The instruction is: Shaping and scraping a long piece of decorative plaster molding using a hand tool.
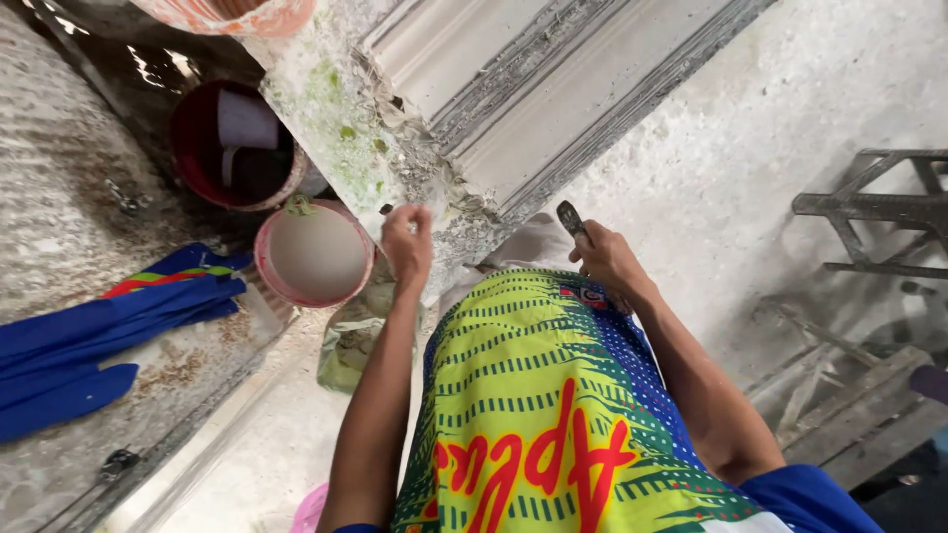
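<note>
Left arm: bare, stretched forward from the lower edge of view, elbow nearly straight.
Left hand (407, 242): raised at the end of that arm, fingers bent and bunched at the tips — back of the hand toward the camera.
Right arm: bent at the elbow, forearm angling up and inward.
Right hand (607, 262): curled shut in a fist-like grip — knuckles up, wrist slightly cocked.
Spacing: hands well apart, at about the same height.

Soft even daylight, faint shadows, wide-angle bending and slight blur at edges.
</note>
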